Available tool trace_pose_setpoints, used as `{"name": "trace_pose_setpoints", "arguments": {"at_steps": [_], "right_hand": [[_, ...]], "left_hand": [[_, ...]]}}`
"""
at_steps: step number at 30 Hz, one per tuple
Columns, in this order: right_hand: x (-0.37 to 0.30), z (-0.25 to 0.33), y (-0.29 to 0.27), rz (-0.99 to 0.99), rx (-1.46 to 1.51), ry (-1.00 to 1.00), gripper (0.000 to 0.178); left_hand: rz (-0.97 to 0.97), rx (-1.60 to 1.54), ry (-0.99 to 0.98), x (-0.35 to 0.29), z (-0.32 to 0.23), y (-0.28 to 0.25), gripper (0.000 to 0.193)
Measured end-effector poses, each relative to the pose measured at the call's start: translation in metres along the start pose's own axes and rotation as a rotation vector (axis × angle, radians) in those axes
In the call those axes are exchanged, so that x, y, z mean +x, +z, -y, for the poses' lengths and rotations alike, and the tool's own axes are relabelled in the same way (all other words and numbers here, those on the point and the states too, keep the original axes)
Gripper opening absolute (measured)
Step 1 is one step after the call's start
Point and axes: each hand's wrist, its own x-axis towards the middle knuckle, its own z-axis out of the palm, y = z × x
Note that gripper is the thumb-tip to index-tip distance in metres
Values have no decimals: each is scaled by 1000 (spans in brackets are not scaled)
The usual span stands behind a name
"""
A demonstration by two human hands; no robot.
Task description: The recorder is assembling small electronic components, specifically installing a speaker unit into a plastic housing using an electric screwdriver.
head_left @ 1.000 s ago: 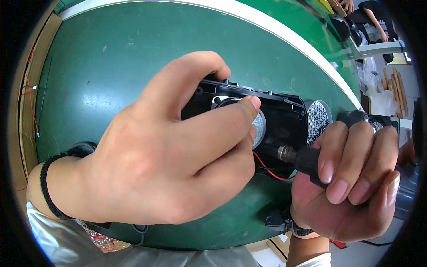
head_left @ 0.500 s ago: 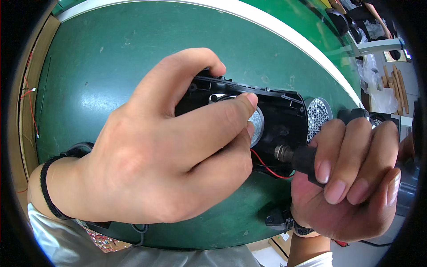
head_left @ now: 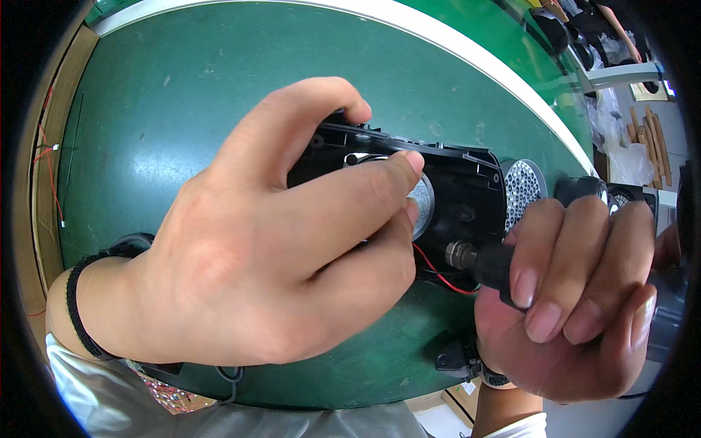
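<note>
My left hand [head_left: 292, 241] is wrapped over a black plastic housing [head_left: 467, 190]. Its index finger hooks the far rim, while the other fingertips press on a round silver speaker magnet [head_left: 423, 208] inside. A red wire [head_left: 445, 279] runs out at the near side of that housing. In my right hand [head_left: 577, 292], closed fingers hold a black electric screwdriver [head_left: 493, 267]. The tool's metal collar [head_left: 460, 255] points left over the right end of the housing; no bit can be made out.
Beyond the housing's right end lies a silver perforated grille [head_left: 523, 191]. Black speaker parts [head_left: 584, 191] stand farther right. A small black part [head_left: 456, 363] rests near my right wrist. Thin wires [head_left: 55, 175] lie by the left edge of the green tabletop [head_left: 182, 87]. White edging [head_left: 467, 47] borders the far side.
My right hand and the screwdriver have shifted slightly left, with the tip a little lower. My left hand and the housing stay almost where they were.
</note>
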Motion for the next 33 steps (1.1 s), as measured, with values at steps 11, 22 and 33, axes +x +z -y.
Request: {"name": "trace_pose_setpoints", "arguments": {"at_steps": [11,22,33], "right_hand": [[0,-1,2,-35,-22,-15,26],[-1,-1,4,-45,-2,-42,27],[-1,19,1,10,-82,61,28]], "left_hand": [[-32,17,26,-1,1,3,36],[-41,10,26,0,1,3,34],[-33,-4,39,1,0,0,36]]}}
